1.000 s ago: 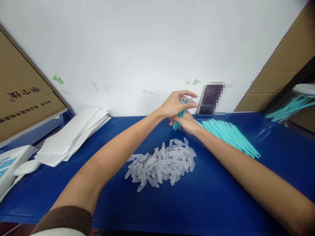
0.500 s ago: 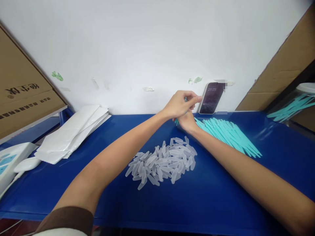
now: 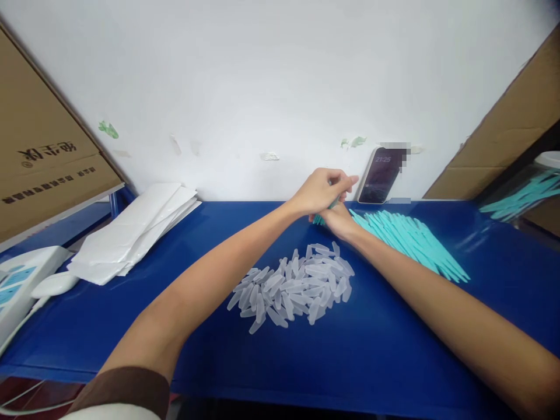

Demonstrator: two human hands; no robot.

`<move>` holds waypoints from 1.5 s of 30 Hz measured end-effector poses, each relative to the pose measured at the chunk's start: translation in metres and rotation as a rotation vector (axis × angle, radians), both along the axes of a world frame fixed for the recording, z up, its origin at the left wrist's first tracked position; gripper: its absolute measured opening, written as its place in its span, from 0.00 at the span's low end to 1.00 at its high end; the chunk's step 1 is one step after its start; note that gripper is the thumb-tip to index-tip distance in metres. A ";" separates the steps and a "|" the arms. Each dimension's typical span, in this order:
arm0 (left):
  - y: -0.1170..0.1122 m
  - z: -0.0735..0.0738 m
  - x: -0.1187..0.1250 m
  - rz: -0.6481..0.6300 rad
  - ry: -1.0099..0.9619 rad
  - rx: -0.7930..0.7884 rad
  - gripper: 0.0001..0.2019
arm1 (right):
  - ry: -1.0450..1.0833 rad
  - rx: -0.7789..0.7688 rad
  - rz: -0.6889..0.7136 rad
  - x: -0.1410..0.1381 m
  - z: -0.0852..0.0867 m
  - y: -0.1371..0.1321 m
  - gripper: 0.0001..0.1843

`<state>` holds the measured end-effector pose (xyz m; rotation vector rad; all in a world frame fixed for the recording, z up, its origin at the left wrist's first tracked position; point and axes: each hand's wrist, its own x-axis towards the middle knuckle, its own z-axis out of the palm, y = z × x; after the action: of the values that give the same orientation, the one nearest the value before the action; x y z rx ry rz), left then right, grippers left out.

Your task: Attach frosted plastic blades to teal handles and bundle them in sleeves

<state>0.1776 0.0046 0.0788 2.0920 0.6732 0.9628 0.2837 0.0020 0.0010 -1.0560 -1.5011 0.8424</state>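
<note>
My left hand [image 3: 321, 189] is closed over a small bunch of teal plastic sticks [image 3: 321, 220], whose ends poke out below the fingers. My right hand [image 3: 338, 220] sits right under it, mostly hidden, fingers curled round the same bunch. Both hands hover at the left end of a long row of teal sticks [image 3: 411, 242] lying on the blue table [image 3: 359, 350]. In front of the hands lies a heap of clear plastic caps [image 3: 293, 287].
A phone [image 3: 380, 175] leans on the white wall behind the hands. White bags [image 3: 131, 230] are stacked at the left, with a cardboard box [image 3: 39, 157] beyond and a white device [image 3: 17, 283] at the table's left edge. A jar of teal sticks [image 3: 525, 192] stands far right.
My left hand's fingers were spread above the bunch a second ago; they have closed down over it, and both hands have sunk a little toward the table.
</note>
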 end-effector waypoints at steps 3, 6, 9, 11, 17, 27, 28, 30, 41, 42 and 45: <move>0.006 -0.001 0.000 0.002 -0.097 -0.141 0.24 | 0.034 -0.005 0.022 -0.003 0.006 -0.001 0.18; 0.011 -0.002 0.000 -0.021 -0.155 -0.243 0.25 | 0.061 -0.016 0.033 -0.007 0.005 0.002 0.22; 0.016 -0.003 -0.001 -0.034 -0.158 -0.266 0.24 | 0.074 -0.033 0.042 -0.008 0.001 0.006 0.24; 0.021 -0.004 -0.003 -0.029 -0.125 -0.250 0.21 | 0.071 -0.049 0.066 -0.007 -0.002 0.008 0.24; 0.037 -0.004 -0.009 0.020 -0.148 -0.195 0.17 | 0.056 -0.113 0.138 -0.005 -0.009 0.008 0.25; 0.028 -0.002 -0.019 0.048 0.078 0.154 0.22 | 0.108 -0.186 0.100 -0.006 -0.014 0.009 0.27; 0.026 -0.003 -0.027 0.069 0.064 0.167 0.23 | 0.104 -0.191 0.100 -0.006 -0.015 0.008 0.27; 0.021 -0.003 -0.057 0.168 0.096 0.205 0.25 | 0.100 -0.205 0.097 -0.006 -0.014 0.008 0.26; -0.032 -0.004 -0.369 1.336 0.995 -0.124 0.54 | 0.048 -0.243 0.041 -0.009 -0.013 0.003 0.25; -0.037 -0.009 -0.377 1.311 1.003 -0.190 0.55 | 0.050 -0.243 0.033 -0.010 -0.013 0.002 0.25; -0.048 -0.021 -0.377 1.300 0.962 -0.159 0.53 | 0.075 -0.225 0.014 -0.012 -0.005 0.000 0.26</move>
<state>-0.1995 -0.0437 0.0576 1.7269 2.6592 0.3184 0.2716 0.0019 -0.0037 -1.1653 -1.3747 1.0684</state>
